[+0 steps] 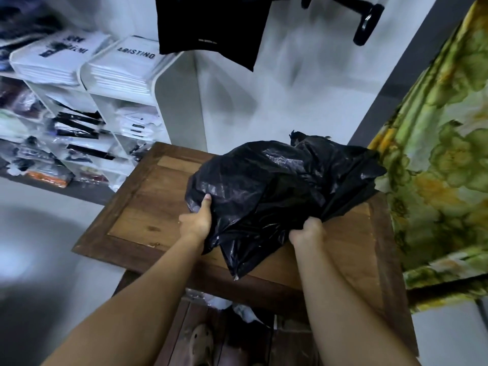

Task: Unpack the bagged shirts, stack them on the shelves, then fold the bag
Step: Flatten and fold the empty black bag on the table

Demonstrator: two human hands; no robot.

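Observation:
A crumpled black plastic bag (280, 186) lies on a square wooden table (142, 207). My left hand (198, 220) grips the bag's left edge, thumb on top. My right hand (307, 232) is closed on a bunched part of the bag's near right side. A pointed corner of the bag hangs over the table's near edge. What is inside the bag is hidden. White shelves (171, 83) stand at the upper left, with two stacks of white packaged shirts (118, 67) on top and more bagged shirts in the compartments below.
A black garment (211, 25) hangs from above at the top centre, next to a black hook (367, 25). A green and yellow floral curtain (443, 154) fills the right side. Loose plastic and white items (237, 307) lie under the table. Grey floor is at the left.

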